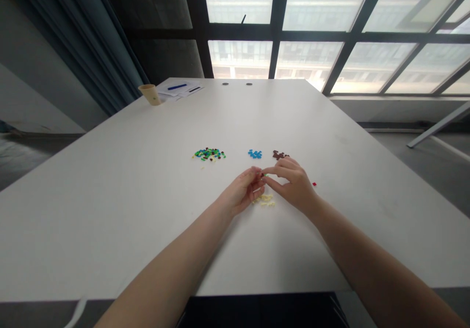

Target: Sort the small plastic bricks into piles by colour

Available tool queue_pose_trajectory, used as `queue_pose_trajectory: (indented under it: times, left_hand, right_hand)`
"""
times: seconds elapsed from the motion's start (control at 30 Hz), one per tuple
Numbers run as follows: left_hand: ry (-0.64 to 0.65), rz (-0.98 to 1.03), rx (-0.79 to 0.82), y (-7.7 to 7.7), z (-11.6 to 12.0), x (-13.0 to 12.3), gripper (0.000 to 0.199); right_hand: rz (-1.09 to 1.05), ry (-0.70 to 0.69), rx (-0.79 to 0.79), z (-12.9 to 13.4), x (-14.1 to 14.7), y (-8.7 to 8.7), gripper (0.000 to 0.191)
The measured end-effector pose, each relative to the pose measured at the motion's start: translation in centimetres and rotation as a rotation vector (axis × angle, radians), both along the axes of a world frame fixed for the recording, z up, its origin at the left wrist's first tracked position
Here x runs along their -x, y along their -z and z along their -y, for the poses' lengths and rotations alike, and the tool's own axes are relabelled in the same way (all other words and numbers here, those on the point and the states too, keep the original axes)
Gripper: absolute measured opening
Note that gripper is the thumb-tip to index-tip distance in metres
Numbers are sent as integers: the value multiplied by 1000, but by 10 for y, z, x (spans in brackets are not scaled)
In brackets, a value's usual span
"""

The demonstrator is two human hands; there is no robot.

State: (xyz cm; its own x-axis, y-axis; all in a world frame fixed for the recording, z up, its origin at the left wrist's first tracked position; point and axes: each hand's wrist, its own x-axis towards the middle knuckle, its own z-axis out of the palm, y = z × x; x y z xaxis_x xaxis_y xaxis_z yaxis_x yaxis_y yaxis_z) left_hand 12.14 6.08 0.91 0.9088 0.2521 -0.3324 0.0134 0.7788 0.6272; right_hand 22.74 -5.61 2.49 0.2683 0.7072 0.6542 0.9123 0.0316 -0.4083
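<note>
On a white table (110,210), a tiny green brick (266,175) is pinched narrowly between the left hand (242,191) and right hand (292,183), just above a cream brick pile (263,200); a blue pile (254,154) and a brown pile (280,154) lie beyond.

There, a tiny green plastic brick (265,175) showed right where the left hand (242,191) met the right hand (293,183)! Pale yellow bricks (263,200) lay scattered at six o'clock, blue bricks (254,154) sat at twelve, brown bricks (279,154) at one, a mixed green heap (209,154) out at ten, and a lone red brick (314,184) at three.
</note>
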Motion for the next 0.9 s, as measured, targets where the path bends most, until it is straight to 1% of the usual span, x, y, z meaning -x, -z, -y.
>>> queue_pose_trajectory:
  times: [0.27, 0.47, 0.6, 0.77, 0.9]
  left_hand:
    - [66, 15, -58, -1, -1, 0, 25]
    - [88, 12, -77, -1, -2, 1, 32]
    - [123, 47, -74, -1, -3, 2, 29]
    - [167, 126, -94, 0, -5, 3, 27]
    - [188, 138, -90, 1, -5, 3, 25]
  right_hand:
    - [59, 60, 1, 3, -4, -1, 10]
    - [58, 54, 11, 2, -2, -1, 11]
    - [61, 50, 1, 2, -1, -2, 11]
    - [77, 29, -57, 2, 1, -3, 9]
    - [86, 31, -75, 3, 4, -3, 7]
